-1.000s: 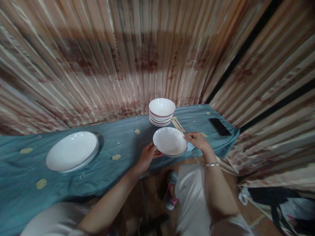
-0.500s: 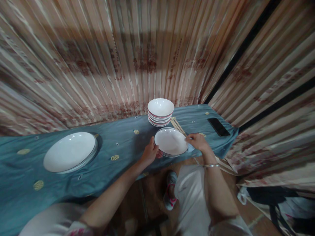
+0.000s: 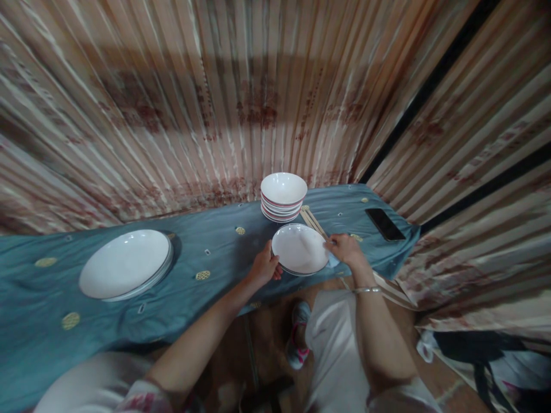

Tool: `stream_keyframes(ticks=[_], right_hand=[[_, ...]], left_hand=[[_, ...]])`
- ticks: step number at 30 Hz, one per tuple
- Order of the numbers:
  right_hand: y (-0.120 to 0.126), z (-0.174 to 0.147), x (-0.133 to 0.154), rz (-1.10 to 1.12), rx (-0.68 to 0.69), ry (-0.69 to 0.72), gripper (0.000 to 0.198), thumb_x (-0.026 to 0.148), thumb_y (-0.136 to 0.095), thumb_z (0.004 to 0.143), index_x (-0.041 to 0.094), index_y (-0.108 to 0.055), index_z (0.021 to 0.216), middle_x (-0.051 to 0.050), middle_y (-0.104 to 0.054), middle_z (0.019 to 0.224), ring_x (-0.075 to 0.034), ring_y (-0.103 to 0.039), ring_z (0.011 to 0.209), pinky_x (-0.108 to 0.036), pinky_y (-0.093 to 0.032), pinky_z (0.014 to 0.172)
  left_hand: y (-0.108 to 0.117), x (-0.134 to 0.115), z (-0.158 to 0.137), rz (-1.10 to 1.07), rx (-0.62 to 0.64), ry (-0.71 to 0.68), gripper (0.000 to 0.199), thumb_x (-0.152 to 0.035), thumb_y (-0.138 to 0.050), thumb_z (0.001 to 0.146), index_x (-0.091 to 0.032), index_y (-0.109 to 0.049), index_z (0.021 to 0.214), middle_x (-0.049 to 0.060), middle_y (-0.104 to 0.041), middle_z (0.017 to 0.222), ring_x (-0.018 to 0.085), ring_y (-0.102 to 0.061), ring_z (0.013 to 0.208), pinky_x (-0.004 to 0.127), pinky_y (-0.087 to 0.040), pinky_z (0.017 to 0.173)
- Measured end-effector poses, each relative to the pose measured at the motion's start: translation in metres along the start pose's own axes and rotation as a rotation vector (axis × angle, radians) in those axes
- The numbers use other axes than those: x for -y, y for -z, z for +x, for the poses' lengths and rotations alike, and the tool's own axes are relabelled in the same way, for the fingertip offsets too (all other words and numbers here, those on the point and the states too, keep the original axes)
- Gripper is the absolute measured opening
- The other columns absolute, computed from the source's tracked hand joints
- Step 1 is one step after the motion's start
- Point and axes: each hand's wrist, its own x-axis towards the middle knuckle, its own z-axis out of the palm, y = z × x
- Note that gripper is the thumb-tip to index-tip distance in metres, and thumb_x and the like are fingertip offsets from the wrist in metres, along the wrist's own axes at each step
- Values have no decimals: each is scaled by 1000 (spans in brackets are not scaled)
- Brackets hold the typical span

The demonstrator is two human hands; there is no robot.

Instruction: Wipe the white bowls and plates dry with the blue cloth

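A small stack of white plates (image 3: pixel 300 249) with dark rims lies near the table's front edge. My left hand (image 3: pixel 264 265) grips its left rim, thumb at the top edge and fingers curled below. At the opposite rim, my right hand (image 3: pixel 344 249) pinches the edge between thumb and fingers. Just behind the plates stands a stack of white bowls (image 3: pixel 284 195) with red rims. Wooden chopsticks (image 3: pixel 313 221) lie beside it, their near ends close to my right hand. How many plates are held is hidden.
Large oval plates (image 3: pixel 124 265) are stacked on the left of the blue patterned tablecloth (image 3: pixel 224 298). A black phone (image 3: pixel 384 224) lies near the right end. Pleated curtains (image 3: pixel 172 103) close off the back and right side. Dark bags (image 3: pixel 482 350) sit at lower right.
Both hands keep their hold on the plates, which stay in nearly the same place. The whole view has shifted very slightly.
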Motion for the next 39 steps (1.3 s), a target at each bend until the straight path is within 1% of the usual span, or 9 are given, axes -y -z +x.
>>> stream_keyframes(ticks=[13, 21, 24, 26, 28, 32, 34, 36, 39], right_hand=[[2, -3, 3, -5, -26, 29, 21, 30, -59, 92, 22, -78, 94, -9, -80, 97, -23, -74, 94, -24, -45, 72], [2, -3, 1, 13, -32, 28, 22, 32, -59, 92, 22, -79, 93, -9, -80, 93, -21, -74, 89, -23, -44, 69], [5, -4, -6, 52, -40, 27, 25, 36, -59, 92, 21, -79, 90, -9, -80, 90, -23, -74, 87, -24, -44, 67], [8, -6, -11, 63, -60, 10, 26, 35, -58, 93, 20, -80, 90, -10, -80, 91, -24, -74, 89, -25, -44, 67], [13, -9, -14, 49, -95, -18, 25, 32, -57, 93, 20, -79, 92, -11, -80, 93, -25, -74, 90, -26, -44, 68], [23, -13, -14, -17, -199, -92, 29, 33, -54, 95, 18, -79, 99, -15, -79, 96, -26, -74, 89, -28, -45, 69], [26, -14, -11, -46, -210, -113, 30, 34, -53, 96, 18, -78, 101, -16, -78, 96, -27, -74, 89, -29, -45, 69], [27, -14, -8, -70, -156, -111, 30, 34, -54, 96, 17, -78, 102, -17, -78, 97, -27, -74, 90, -29, -46, 70], [25, -13, -3, -83, -3, -55, 32, 37, -56, 96, 16, -79, 96, -16, -78, 96, -27, -74, 92, -29, -46, 69]], left_hand=[[-2, 4, -4, -11, -8, -61, 68, -17, -51, 89, -14, -30, 153, -6, -61, 51, 11, -57, 38, 16, -43, 40], [0, -1, -4, 113, 14, -48, 63, -15, -47, 93, -13, -27, 153, -8, -58, 53, 9, -54, 37, 15, -42, 40], [-1, -1, -5, 84, 4, -16, 69, -16, -47, 94, -12, -18, 157, -8, -59, 53, 9, -54, 38, 16, -43, 41], [-1, 0, -7, 42, -15, 13, 75, -17, -48, 95, -12, -9, 159, -8, -60, 54, 9, -55, 38, 17, -44, 42], [0, 2, -9, -3, -28, 29, 78, -18, -50, 95, -13, -7, 159, -7, -61, 56, 9, -56, 39, 17, -44, 42], [1, 4, -12, -56, -2, 40, 76, -22, -56, 92, -14, -18, 158, -6, -63, 61, 9, -58, 40, 18, -47, 43], [1, 4, -12, -41, 0, 32, 75, -23, -58, 91, -14, -23, 157, -6, -62, 61, 9, -57, 39, 18, -46, 42], [-1, 3, -12, -6, -18, 8, 72, -22, -59, 91, -14, -27, 155, -7, -61, 59, 9, -56, 37, 17, -44, 40], [-4, 2, -10, 46, -56, -19, 64, -15, -56, 90, -14, -34, 150, -8, -60, 57, 9, -53, 36, 17, -41, 38]])
